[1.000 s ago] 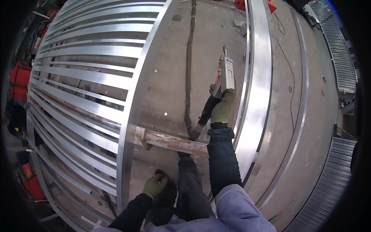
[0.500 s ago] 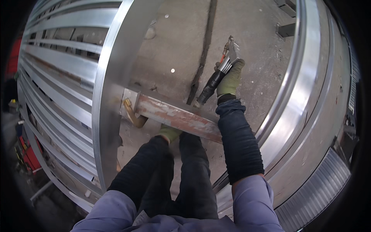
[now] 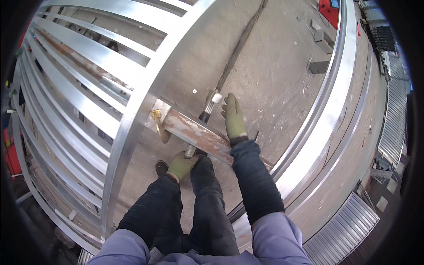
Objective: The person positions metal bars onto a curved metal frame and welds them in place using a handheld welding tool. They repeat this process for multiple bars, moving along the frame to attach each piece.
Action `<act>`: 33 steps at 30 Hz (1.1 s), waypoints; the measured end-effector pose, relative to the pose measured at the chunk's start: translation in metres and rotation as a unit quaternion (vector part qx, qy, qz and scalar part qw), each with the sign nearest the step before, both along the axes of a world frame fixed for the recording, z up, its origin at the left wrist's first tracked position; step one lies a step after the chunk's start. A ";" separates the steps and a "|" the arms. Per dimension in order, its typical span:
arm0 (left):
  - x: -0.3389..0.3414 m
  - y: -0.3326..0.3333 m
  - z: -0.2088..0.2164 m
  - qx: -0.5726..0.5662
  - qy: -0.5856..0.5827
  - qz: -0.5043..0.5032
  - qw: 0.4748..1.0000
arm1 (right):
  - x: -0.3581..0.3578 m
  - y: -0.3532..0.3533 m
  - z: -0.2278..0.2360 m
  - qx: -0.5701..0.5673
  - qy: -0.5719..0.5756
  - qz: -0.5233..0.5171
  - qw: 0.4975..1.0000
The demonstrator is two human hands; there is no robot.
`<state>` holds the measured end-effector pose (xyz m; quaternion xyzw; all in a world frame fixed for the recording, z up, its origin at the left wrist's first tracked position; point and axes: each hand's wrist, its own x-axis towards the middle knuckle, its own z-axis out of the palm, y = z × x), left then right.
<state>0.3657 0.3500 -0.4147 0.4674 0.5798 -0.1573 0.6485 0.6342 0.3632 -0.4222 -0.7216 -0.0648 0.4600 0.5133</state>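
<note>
A slim hand tool with a black sleeve (image 3: 204, 117) and a ribbed metal head (image 3: 215, 99) passes beneath a rusty, paint-worn steel beam (image 3: 198, 134). My gloved left hand (image 3: 182, 165), on the near side of the beam, is closed around a grey cylindrical end (image 3: 190, 151) that lines up with the tool. The beam hides the part between. My gloved right hand (image 3: 234, 115) is raised just right of the tool's head, fingers stretched, touching nothing. A bent brass-coloured piece (image 3: 158, 123) sits at the beam's left end.
A slatted silver metal frame (image 3: 126, 150) stands along the left. Long metal rails (image 3: 318, 119) run down the right, with short brackets (image 3: 319, 66) beside them. Corrugated panels (image 3: 344, 225) lie at the lower right. A dark groove (image 3: 243, 42) crosses the concrete floor.
My right hand has let go of the tool and opened. The tool has moved down and left, under the beam. My left hand has come into clearer view, and the view has shifted.
</note>
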 end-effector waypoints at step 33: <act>-0.423 -0.294 0.406 0.197 0.072 -0.043 0.977 | -0.297 -0.332 0.214 -0.172 -0.152 0.338 0.913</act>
